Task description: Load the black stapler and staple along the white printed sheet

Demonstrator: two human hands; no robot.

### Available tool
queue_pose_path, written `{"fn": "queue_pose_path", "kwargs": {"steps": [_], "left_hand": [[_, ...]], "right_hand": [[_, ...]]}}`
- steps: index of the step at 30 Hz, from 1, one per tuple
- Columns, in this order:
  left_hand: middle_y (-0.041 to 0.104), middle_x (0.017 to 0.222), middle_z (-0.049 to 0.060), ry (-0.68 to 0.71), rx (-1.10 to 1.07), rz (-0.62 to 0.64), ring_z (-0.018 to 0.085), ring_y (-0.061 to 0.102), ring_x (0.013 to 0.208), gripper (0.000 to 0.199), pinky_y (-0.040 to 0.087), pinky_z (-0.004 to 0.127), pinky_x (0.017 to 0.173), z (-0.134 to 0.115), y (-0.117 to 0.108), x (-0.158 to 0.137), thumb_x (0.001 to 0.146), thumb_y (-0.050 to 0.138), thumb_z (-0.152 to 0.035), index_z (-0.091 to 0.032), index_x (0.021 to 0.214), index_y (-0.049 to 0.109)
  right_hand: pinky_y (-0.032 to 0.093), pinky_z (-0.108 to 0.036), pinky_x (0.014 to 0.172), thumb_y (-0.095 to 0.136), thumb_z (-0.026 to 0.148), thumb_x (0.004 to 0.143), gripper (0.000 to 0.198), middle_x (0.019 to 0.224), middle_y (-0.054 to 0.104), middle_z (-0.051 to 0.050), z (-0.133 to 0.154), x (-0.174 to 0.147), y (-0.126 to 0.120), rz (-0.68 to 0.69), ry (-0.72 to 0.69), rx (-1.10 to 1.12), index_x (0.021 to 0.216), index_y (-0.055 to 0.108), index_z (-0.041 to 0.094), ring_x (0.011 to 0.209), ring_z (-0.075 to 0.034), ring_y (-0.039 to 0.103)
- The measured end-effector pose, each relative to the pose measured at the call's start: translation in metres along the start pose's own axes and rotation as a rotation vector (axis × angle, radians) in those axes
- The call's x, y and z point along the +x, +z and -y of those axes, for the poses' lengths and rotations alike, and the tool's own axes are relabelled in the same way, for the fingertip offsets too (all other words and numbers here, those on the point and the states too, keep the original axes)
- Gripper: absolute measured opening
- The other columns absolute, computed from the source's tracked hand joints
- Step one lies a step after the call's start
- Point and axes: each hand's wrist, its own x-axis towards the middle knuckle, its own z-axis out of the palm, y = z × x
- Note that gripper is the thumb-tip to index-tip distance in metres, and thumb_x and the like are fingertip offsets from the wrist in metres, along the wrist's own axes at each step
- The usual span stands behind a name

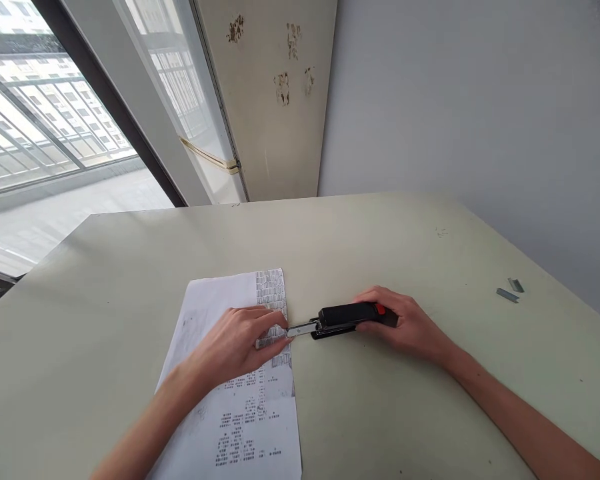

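A black stapler (347, 315) with a red spot near its rear lies sideways over the table, and my right hand (400, 320) is wrapped round its back end. From its front sticks out a metal staple tray (303, 329). My left hand (247, 340) pinches the tip of that tray between thumb and fingers. Beneath my left hand and forearm lies a sheaf of printed paper (245, 413), partly covered by them. Whether staples sit in the tray is too small to tell.
Two small grey staple strips (508, 295) lie toward the right edge of the pale table (380, 233). Behind it stand a grey wall (455, 100) and a beige panel (275, 147) with peeled patches. A window (45, 100) is at the left.
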Motion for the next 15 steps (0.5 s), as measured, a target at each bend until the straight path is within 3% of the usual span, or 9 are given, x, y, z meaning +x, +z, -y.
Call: {"fn": "queue_pose_path", "kwargs": {"steps": [4,7,10,13,15], "left_hand": [[0.060,0.077,-0.002,-0.036,-0.055,0.013,0.014,0.050,0.064,0.027,0.034,0.027,0.060,0.001,-0.003,-0.003,0.106,0.055,-0.047,-0.024,0.107,0.070],[0.046,0.071,-0.005,-0.202,-0.234,-0.012,0.012,0.039,0.060,0.030,0.031,0.026,0.057,0.000,-0.010,-0.007,0.098,0.067,-0.052,-0.024,0.108,0.067],[0.036,0.073,-0.005,-0.444,-0.719,-0.099,0.012,0.032,0.061,0.030,0.031,0.024,0.055,-0.004,-0.020,-0.012,0.095,0.070,-0.051,-0.022,0.098,0.062],[0.043,0.082,-0.001,-0.726,-1.419,-0.227,0.010,0.039,0.063,0.021,0.043,0.023,0.057,-0.015,-0.027,-0.017,0.098,0.068,-0.038,-0.018,0.093,0.062],[0.051,0.092,0.004,-0.901,-1.743,-0.323,0.010,0.050,0.069,0.008,0.052,0.024,0.062,-0.024,-0.030,-0.019,0.093,0.070,-0.021,-0.015,0.096,0.065]], "right_hand": [[0.049,-0.033,0.080,0.070,0.049,0.098,0.023,0.108,0.075,-0.002,0.001,0.001,0.001,0.006,0.003,0.007,0.112,0.070,0.030,0.091,-0.021,0.064],[0.049,-0.033,0.081,0.070,0.050,0.098,0.024,0.107,0.075,-0.001,0.001,0.002,0.001,0.003,-0.005,0.010,0.112,0.070,0.030,0.091,-0.020,0.064],[0.049,-0.034,0.082,0.070,0.050,0.098,0.025,0.107,0.075,-0.002,0.001,0.003,0.002,0.003,-0.003,0.020,0.112,0.071,0.030,0.092,-0.021,0.065],[0.050,-0.035,0.082,0.070,0.051,0.098,0.025,0.108,0.075,-0.003,0.002,0.003,0.002,0.012,0.003,0.027,0.111,0.071,0.029,0.093,-0.021,0.065],[0.050,-0.035,0.083,0.070,0.050,0.098,0.025,0.108,0.075,-0.003,0.002,0.003,0.002,0.019,0.005,0.027,0.112,0.071,0.030,0.094,-0.022,0.065]]}}
